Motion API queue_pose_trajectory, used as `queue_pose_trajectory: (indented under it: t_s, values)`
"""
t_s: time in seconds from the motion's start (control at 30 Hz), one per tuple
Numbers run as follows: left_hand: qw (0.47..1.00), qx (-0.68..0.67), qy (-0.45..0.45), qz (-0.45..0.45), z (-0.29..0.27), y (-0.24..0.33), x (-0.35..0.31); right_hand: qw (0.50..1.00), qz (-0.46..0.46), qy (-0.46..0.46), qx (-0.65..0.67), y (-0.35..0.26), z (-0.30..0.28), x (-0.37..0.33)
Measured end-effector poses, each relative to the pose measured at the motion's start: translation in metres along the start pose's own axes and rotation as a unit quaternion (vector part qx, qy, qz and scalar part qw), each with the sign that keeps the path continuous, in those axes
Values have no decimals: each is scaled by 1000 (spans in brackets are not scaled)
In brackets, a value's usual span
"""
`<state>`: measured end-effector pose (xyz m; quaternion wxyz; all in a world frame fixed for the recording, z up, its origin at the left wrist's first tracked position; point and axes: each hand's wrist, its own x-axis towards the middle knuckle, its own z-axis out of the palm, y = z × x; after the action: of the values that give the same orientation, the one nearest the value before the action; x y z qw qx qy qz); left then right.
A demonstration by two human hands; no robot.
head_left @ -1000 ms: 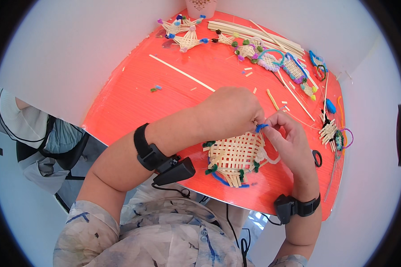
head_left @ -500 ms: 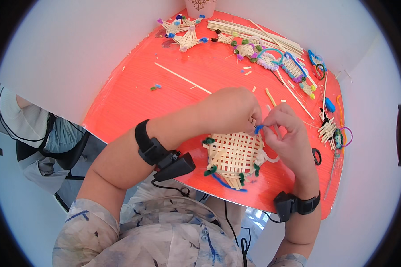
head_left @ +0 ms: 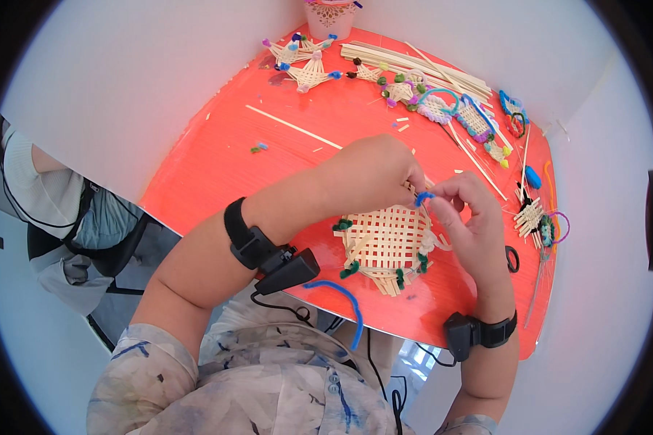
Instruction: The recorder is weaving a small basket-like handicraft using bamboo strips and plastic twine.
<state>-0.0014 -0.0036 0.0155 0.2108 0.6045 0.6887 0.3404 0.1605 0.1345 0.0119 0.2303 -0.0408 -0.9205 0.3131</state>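
A flat woven piece (head_left: 386, 239) of pale bamboo strips lies in front of me near the table's front edge. Dark green pipe cleaner ties (head_left: 350, 270) bind strip ends around its rim, and a white pipe cleaner (head_left: 431, 243) is at its right side. At its upper right corner a blue pipe cleaner (head_left: 424, 197) is wrapped around strip ends. My left hand (head_left: 390, 172) pinches the woven piece there, fingertips partly hidden. My right hand (head_left: 471, 221) pinches the blue pipe cleaner between thumb and forefinger. A longer blue pipe cleaner (head_left: 354, 304) curves over the table edge.
Woven stars (head_left: 312, 75) and small woven pieces (head_left: 475, 119) with coloured ties line the back. Bamboo strips (head_left: 421, 69) lie bundled behind them, near a pink pot (head_left: 329, 20). Black scissors (head_left: 512, 259) are at right. Another person (head_left: 65, 188) sits at left.
The woven piece has turned slightly between my hands. The longer blue pipe cleaner has come out from beneath it, toward me and left, over the edge. Both hands keep their pinch.
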Motion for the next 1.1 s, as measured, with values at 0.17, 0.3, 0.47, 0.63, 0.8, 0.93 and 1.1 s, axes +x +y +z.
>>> queue_pose_trajectory:
  t_s: [0.17, 0.3, 0.47, 0.63, 0.8, 0.93, 1.1]
  values:
    - [991, 120, 59, 19, 8, 1, -1, 993, 73, 7, 93, 7, 5, -2]
    - [991, 130, 41, 8, 9, 0, 0, 990, 101, -6, 99, 9, 6, -2]
    - [993, 112, 38, 12, 10, 1, 1, 995, 73, -4, 65, 3, 4, -1]
    - [999, 37, 28, 21, 12, -5, 4, 962, -194, 29, -190, -1, -1, 4]
    - [1000, 22, 5, 6, 8, -1, 4, 927, -274, 18, -256, -6, -6, 4]
    - [1000, 7, 7, 7, 8, 0, 3, 926, -270, 26, -262, -6, -6, 5]
    - [1000, -23, 0, 20, 7, -4, 2, 938, -274, 19, -213, -1, -4, 6]
